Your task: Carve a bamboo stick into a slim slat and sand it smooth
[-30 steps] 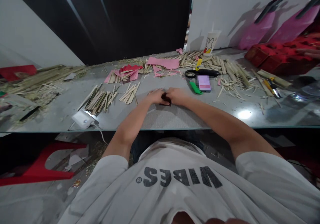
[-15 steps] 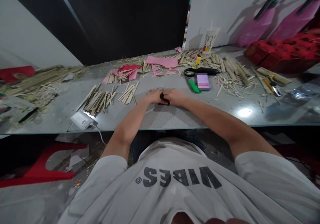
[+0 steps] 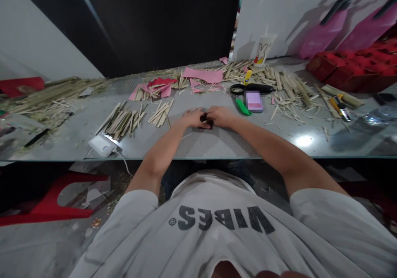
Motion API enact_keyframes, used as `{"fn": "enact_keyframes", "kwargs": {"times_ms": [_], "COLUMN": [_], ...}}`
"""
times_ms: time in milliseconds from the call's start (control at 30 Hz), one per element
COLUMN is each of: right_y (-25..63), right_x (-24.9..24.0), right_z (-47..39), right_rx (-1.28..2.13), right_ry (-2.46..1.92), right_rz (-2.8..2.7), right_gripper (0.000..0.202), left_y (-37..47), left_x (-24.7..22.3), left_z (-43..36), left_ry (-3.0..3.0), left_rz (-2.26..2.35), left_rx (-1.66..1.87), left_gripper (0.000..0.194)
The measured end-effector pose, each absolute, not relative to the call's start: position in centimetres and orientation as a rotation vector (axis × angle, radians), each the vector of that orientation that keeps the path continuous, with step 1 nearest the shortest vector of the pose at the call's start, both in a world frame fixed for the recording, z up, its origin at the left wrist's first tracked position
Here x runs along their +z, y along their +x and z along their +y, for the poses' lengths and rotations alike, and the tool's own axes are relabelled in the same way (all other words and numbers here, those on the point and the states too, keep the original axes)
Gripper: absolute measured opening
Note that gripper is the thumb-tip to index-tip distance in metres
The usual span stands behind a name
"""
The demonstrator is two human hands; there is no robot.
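Note:
Close together near the middle of the table, my left hand (image 3: 194, 118) and my right hand (image 3: 221, 116) are closed about a small dark reddish-brown piece (image 3: 206, 126). My fingers cover much of it, so its kind cannot be made out. Left of my hands lie a small bundle of thin split bamboo strips (image 3: 160, 113) and a larger bundle of strips (image 3: 125, 121). Beyond my right hand are a green-handled tool (image 3: 243, 107), a purple pad-like thing (image 3: 254, 100) blurred in the picture, and a black-handled tool (image 3: 259, 88).
Pink paper (image 3: 203, 75) and bamboo scraps line the back of the grey table (image 3: 198, 147). A rabbit-print cup (image 3: 263, 52), red boxes (image 3: 347, 71) and pink spray bottles (image 3: 325, 32) stand at the right. A white charger (image 3: 101, 145) with a cable sits by the front edge.
The view has shifted slightly. My hands stay together, with a little more of the dark piece showing between them and my right fingers slightly farther from the left ones.

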State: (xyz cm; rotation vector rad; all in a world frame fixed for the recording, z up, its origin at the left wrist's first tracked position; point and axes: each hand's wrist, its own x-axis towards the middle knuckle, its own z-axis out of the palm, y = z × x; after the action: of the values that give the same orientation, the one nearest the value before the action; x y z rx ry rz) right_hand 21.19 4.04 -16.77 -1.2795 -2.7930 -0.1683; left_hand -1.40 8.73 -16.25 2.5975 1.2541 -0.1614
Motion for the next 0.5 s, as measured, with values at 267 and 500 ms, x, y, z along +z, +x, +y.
{"fn": "enact_keyframes", "kwargs": {"times_ms": [267, 500], "right_y": [21.6, 22.4], "right_x": [-16.9, -16.3], "right_z": [4.1, 5.1], "right_rx": [-0.193, -0.226], "right_ry": [-1.294, -1.404], "right_rz": [-2.795, -2.747], "right_gripper": [0.029, 0.035], "left_y": [-1.1, -1.0], "left_x": [-16.1, -15.9], "left_z": [8.5, 8.3], "left_ry": [2.597, 2.567], "left_rz": [1.264, 1.281], "left_rx": [-0.166, -0.180], "left_gripper": [0.104, 0.103]}}
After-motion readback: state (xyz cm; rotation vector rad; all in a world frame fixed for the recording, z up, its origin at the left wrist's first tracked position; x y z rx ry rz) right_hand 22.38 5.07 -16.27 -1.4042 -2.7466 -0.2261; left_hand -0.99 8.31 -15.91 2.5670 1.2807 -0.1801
